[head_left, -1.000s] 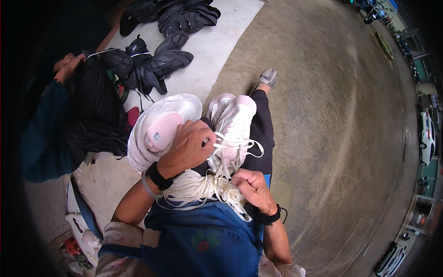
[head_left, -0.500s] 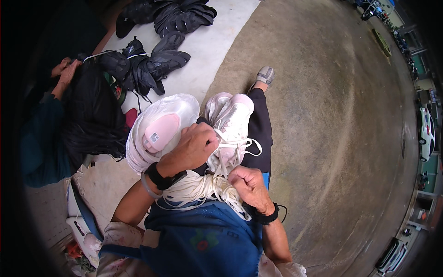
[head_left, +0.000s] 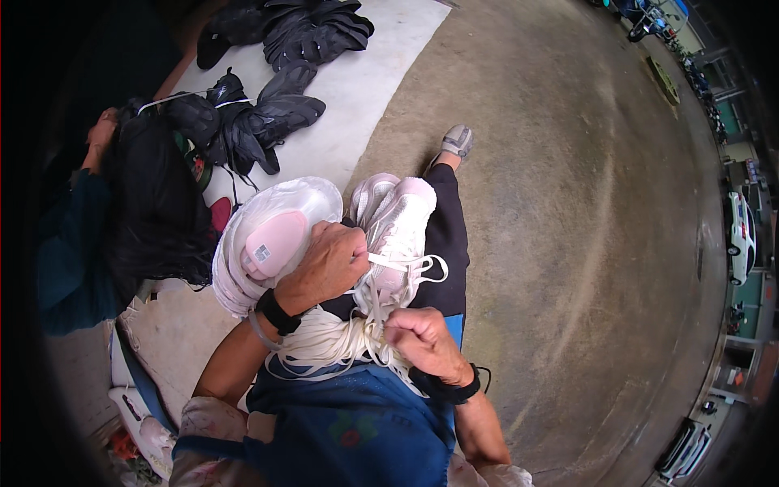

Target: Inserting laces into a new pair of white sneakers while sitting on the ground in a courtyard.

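A pair of white and pale-pink sneakers point(head_left: 399, 223) lies across my lap, toes pointing away. My left hand point(head_left: 329, 260) is closed on a white shoelace point(head_left: 398, 261) beside the near shoe, and a loop of that lace hangs over the shoe's right side. Lower and to the right, my right hand point(head_left: 426, 341) is pinched on a lace end near the heels. Under it, a thick bundle of cream laces point(head_left: 329, 345) rests on my blue apron point(head_left: 349, 414). Left of the sneakers sits a nested stack of white shoes point(head_left: 316, 199) with a pink insole point(head_left: 276, 243) showing.
Black shoes point(head_left: 284, 114) are heaped on a pale sheet point(head_left: 389, 49) at the far left. Nearby, a co-worker's hand point(head_left: 101, 130) is beside a dark bundle point(head_left: 154, 211). Concrete floor point(head_left: 568, 243) stretches right, toward parked vehicles point(head_left: 740, 235) at the edge.
The view has shifted slightly. My right hand has moved a little down and left, still pinching. The co-worker's hands were together; now only one is clearly seen.
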`<action>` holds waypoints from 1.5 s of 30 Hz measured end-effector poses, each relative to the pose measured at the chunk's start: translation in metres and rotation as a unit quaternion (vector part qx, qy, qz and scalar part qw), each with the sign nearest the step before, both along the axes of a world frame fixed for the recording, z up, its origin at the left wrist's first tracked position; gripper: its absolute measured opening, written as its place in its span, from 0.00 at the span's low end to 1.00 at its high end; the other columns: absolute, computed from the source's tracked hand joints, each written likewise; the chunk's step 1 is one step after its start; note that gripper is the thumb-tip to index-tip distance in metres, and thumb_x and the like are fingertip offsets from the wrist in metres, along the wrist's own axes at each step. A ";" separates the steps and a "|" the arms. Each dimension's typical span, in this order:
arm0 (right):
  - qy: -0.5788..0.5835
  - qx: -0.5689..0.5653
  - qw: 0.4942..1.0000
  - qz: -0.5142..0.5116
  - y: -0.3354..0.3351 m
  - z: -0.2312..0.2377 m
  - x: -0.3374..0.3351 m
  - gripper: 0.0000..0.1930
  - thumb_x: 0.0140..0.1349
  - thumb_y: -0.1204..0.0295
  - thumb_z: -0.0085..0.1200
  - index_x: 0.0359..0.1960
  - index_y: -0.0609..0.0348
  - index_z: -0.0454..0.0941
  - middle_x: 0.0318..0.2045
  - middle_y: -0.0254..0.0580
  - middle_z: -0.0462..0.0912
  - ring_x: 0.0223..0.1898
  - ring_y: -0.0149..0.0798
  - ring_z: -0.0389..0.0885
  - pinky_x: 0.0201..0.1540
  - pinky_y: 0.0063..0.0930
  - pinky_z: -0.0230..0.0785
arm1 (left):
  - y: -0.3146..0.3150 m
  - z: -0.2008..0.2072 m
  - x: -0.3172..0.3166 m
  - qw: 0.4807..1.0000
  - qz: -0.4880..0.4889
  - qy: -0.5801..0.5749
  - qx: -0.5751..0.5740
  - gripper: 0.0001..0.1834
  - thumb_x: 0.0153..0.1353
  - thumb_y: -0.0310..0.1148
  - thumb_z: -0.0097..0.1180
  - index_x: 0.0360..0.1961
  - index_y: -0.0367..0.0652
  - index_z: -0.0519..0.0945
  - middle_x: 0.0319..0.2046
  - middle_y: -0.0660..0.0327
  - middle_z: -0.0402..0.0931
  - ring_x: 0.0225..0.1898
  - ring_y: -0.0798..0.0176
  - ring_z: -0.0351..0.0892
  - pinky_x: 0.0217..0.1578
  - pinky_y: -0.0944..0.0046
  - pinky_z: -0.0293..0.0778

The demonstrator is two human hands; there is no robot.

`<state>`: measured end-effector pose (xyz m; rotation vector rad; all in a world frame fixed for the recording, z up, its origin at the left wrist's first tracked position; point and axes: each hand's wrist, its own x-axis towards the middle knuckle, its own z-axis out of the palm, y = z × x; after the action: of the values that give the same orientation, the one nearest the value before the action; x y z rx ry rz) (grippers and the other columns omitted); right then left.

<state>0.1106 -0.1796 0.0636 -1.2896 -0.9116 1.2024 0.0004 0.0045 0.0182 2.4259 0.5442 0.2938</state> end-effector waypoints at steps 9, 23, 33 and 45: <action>-0.178 0.005 0.983 -0.052 0.030 0.018 -0.018 0.03 0.54 0.81 0.48 0.24 0.66 0.73 0.20 0.49 0.76 0.21 0.45 0.77 0.26 0.35 0.68 | 0.010 -0.006 -0.002 0.997 0.012 -0.013 -0.072 0.03 0.51 0.27 0.57 0.25 0.42 0.75 0.24 0.55 0.76 0.32 0.47 0.75 0.41 0.51 0.68; -0.083 -0.060 0.982 -0.160 0.034 0.010 0.014 0.09 0.60 0.77 0.44 0.26 0.63 0.77 0.18 0.27 0.71 0.19 0.20 0.64 0.22 0.17 0.56 | 0.009 0.000 -0.011 0.999 -0.029 -0.018 -0.022 0.03 0.49 0.28 0.57 0.23 0.44 0.75 0.29 0.60 0.76 0.37 0.51 0.75 0.45 0.54 0.65; 0.000 -0.093 0.971 -0.220 0.045 -0.010 0.038 0.11 0.61 0.75 0.41 0.26 0.65 0.77 0.16 0.29 0.70 0.15 0.21 0.63 0.17 0.19 0.59 | 0.004 0.009 -0.009 0.992 0.068 -0.098 -0.046 0.06 0.50 0.23 0.57 0.29 0.43 0.74 0.34 0.57 0.75 0.42 0.51 0.74 0.48 0.53 0.66; -0.069 -0.178 0.974 -0.120 0.076 -0.010 0.054 0.10 0.62 0.73 0.46 0.34 0.67 0.78 0.20 0.35 0.76 0.18 0.28 0.74 0.21 0.23 0.70 | -0.019 0.017 -0.007 0.993 0.049 -0.041 -0.099 0.07 0.56 0.23 0.55 0.37 0.40 0.75 0.32 0.51 0.73 0.34 0.42 0.74 0.35 0.51 0.71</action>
<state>0.1644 -0.1041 0.0535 -1.7361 -0.6300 1.1263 -0.0063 -0.0149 0.0354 2.1904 0.6254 0.3604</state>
